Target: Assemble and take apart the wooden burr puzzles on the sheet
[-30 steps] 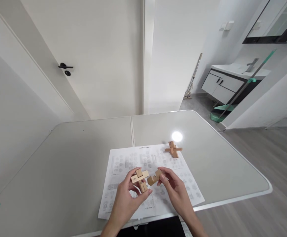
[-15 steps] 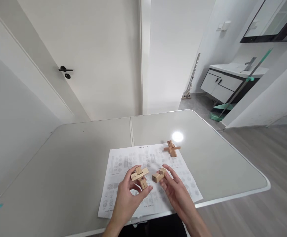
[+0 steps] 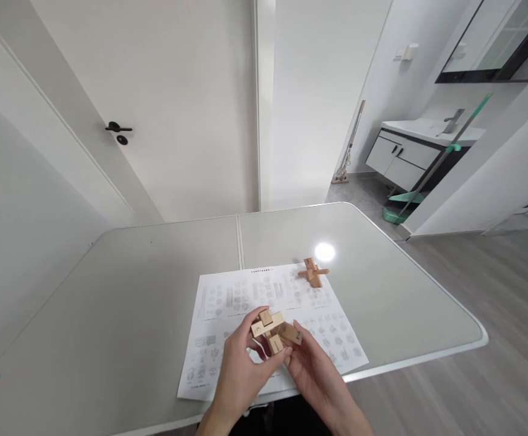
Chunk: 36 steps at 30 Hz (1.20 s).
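Between the fingers and thumb of my left hand (image 3: 244, 358) is a cluster of interlocked wooden puzzle pieces (image 3: 264, 325), pale, with small dark marks on the ends. My right hand (image 3: 316, 369) grips a single notched wooden puzzle piece (image 3: 291, 333), held tilted against the right side of the cluster. Whether the piece sits in a notch I cannot tell, as fingers and wood overlap there. Both hands are above a printed sheet (image 3: 209, 290) covered in small grey diagrams. A darker, cross-shaped wooden puzzle (image 3: 313, 274) lies at the sheet's far right corner.
The grey table (image 3: 132, 315) has a pale rim and a seam down its middle. Beyond it stand a white door (image 3: 191, 109) and, to the right, a washbasin cabinet (image 3: 400, 157). A green broom and dustpan (image 3: 395, 213) lean near the wall corner.
My right hand has brought its single piece left, turning it against the cluster. My left hand has shifted slightly right with the cluster. The cross-shaped puzzle stays on the sheet's corner.
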Motion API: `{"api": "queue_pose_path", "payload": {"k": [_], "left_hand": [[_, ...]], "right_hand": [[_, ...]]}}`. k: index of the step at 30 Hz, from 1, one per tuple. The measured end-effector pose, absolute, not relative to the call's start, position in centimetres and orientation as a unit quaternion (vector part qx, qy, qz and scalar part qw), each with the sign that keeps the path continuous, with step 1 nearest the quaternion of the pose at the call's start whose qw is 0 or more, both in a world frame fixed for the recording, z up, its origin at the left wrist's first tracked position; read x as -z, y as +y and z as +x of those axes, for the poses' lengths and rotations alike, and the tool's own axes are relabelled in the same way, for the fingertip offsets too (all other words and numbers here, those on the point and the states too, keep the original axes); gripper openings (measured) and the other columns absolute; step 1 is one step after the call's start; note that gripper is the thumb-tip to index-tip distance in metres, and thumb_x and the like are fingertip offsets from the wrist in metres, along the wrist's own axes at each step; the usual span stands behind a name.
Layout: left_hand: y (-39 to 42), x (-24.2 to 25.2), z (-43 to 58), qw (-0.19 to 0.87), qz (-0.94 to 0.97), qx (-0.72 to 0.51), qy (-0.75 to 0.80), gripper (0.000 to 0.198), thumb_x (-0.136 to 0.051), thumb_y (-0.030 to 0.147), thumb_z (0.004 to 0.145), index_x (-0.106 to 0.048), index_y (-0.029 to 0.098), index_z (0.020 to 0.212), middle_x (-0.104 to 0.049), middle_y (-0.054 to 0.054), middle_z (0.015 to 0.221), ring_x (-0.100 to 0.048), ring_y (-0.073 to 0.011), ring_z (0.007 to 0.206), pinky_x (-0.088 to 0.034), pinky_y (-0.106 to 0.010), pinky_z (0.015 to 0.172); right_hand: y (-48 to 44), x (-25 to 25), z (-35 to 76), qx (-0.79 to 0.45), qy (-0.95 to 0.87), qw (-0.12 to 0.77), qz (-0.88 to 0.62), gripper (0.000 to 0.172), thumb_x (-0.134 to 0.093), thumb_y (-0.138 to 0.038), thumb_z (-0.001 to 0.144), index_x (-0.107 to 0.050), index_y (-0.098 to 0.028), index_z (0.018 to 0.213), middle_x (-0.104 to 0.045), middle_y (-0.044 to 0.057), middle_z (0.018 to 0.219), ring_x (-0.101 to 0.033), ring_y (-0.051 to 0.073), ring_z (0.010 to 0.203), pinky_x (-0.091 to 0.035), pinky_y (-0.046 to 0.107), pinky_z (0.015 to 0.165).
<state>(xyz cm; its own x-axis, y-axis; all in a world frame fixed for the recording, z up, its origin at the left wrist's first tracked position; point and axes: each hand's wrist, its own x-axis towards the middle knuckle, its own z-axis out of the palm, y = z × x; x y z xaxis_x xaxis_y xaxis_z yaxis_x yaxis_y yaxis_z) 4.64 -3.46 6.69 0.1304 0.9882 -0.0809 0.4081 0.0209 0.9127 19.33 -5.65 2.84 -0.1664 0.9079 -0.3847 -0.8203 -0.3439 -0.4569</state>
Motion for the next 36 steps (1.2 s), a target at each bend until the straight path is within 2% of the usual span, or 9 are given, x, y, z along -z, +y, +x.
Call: {"api": "queue_pose_path", "payload": {"k": [7,12,14,16,18,20,23,27,36], "left_hand": [[-3.7,-6.5,4.7,0.438,0.63,-0.31,0.561,0.064,-0.081,0.04,0.076,-0.06,0.029,0.136,-0.075,-0.003,0.109,-0.067,-0.0166,0.071,-0.062,-0.034,0.076],[-3.9,-6.6,4.4,0.411,0.654,-0.293,0.564,0.065,-0.083,0.04,0.075,-0.06,0.033,0.135,-0.073,-0.003,0.118,-0.067,-0.016,0.07,-0.062,-0.037,0.082],[-3.8,-6.6,4.1,0.415,0.652,-0.295,0.562,0.065,-0.082,0.041,0.076,-0.059,0.032,0.136,-0.074,-0.002,0.114,-0.067,-0.0153,0.069,-0.062,-0.036,0.082],[-3.7,-6.6,3.7,0.422,0.645,-0.303,0.561,0.064,-0.081,0.039,0.076,-0.059,0.031,0.135,-0.074,-0.002,0.113,-0.067,-0.0148,0.068,-0.062,-0.035,0.08],[-3.5,-6.6,3.4,0.424,0.641,-0.308,0.56,0.065,-0.081,0.038,0.076,-0.058,0.03,0.136,-0.074,-0.002,0.112,-0.067,-0.0144,0.068,-0.062,-0.034,0.079],[-3.4,-6.5,3.2,0.424,0.639,-0.308,0.563,0.066,-0.082,0.039,0.075,-0.058,0.029,0.136,-0.074,-0.002,0.111,-0.067,-0.0143,0.067,-0.062,-0.035,0.079],[-3.3,-6.4,2.9,0.425,0.624,-0.322,0.572,0.065,-0.082,0.041,0.074,-0.059,0.029,0.134,-0.075,-0.003,0.109,-0.066,-0.0146,0.066,-0.062,-0.036,0.079],[-3.4,-6.5,2.7,0.437,0.604,-0.35,0.568,0.063,-0.081,0.044,0.075,-0.06,0.029,0.133,-0.075,-0.003,0.109,-0.066,-0.0145,0.065,-0.062,-0.034,0.072],[-3.5,-6.5,2.0,0.425,0.666,-0.317,0.525,0.064,-0.084,0.038,0.076,-0.06,0.033,0.136,-0.072,-0.004,0.121,-0.066,-0.0159,0.075,-0.062,-0.034,0.076]], "right_hand": [[-6.6,-4.0,18.9,-0.72,-0.087,0.559,-0.401,0.049,-0.076,-0.059,0.086,-0.077,-0.023,0.118,-0.074,0.007,0.122,-0.065,0.029,0.117,-0.056,0.032,0.089],[-6.5,-3.2,18.9,-0.7,-0.092,0.542,-0.455,0.055,-0.075,-0.063,0.084,-0.073,-0.024,0.122,-0.075,0.006,0.107,-0.069,0.024,0.093,-0.054,0.027,0.067],[-6.3,-2.8,19.5,-0.697,-0.098,0.534,-0.469,0.049,-0.078,-0.055,0.085,-0.073,-0.024,0.122,-0.074,0.004,0.1,-0.067,0.019,0.082,-0.05,0.024,0.06],[-6.3,-2.6,20.3,-0.71,-0.094,0.535,-0.449,0.047,-0.086,-0.037,0.079,-0.073,-0.026,0.123,-0.073,0.003,0.105,-0.067,0.018,0.086,-0.053,0.024,0.066],[-6.3,-2.4,21.0,-0.73,-0.09,0.542,-0.407,0.058,-0.089,-0.017,0.069,-0.072,-0.027,0.124,-0.07,0.003,0.121,-0.068,0.021,0.104,-0.055,0.028,0.086],[-6.5,-2.4,21.4,-0.744,-0.099,0.544,-0.375,0.067,-0.089,-0.01,0.064,-0.071,-0.028,0.127,-0.065,0.004,0.135,-0.064,0.025,0.121,-0.049,0.034,0.104],[-6.8,-2.6,21.8,-0.758,-0.139,0.527,-0.357,0.064,-0.091,-0.021,0.072,-0.069,-0.025,0.132,-0.062,0.009,0.142,-0.061,0.028,0.129,-0.041,0.041,0.114],[-6.8,-2.9,21.9,-0.75,-0.18,0.514,-0.376,0.062,-0.091,-0.036,0.078,-0.068,-0.023,0.134,-0.069,0.014,0.134,-0.063,0.031,0.127,-0.04,0.047,0.114],[-6.3,-1.8,22.4,-0.772,-0.203,0.485,-0.356,0.056,-0.095,-0.03,0.073,-0.074,-0.019,0.124,-0.07,0.013,0.135,-0.062,0.029,0.13,-0.041,0.043,0.116]]}}
